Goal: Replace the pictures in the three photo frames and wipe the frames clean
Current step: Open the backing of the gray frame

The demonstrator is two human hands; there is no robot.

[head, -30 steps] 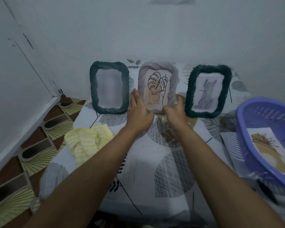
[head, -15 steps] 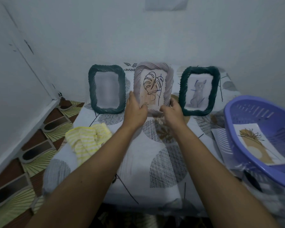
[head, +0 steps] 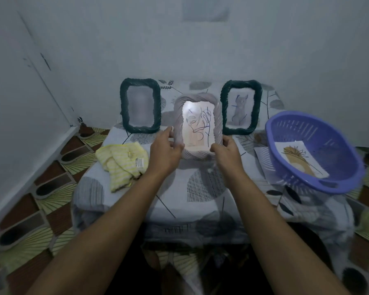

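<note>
I see the left hand (head: pixel 164 153) and right hand (head: pixel 227 154) gripping the pale frame (head: pixel 197 124) by its lower corners, in front of the two dark frames (head: pixel 140 108) (head: pixel 241 107) standing on the table (head: pixel 200 209). A yellow cloth (head: pixel 120 163) lies to the left, a purple basket (head: pixel 307 128) to the right.

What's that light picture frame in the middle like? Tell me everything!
The pale frame has a thick, twisted, rope-like border, greyish-lilac. Inside is a line drawing of a leaf on pinkish paper, with glare on its upper left. It is held upright, nearer than the two dark green frames. The left hand grips its lower left edge, the right hand its lower right corner.
</note>
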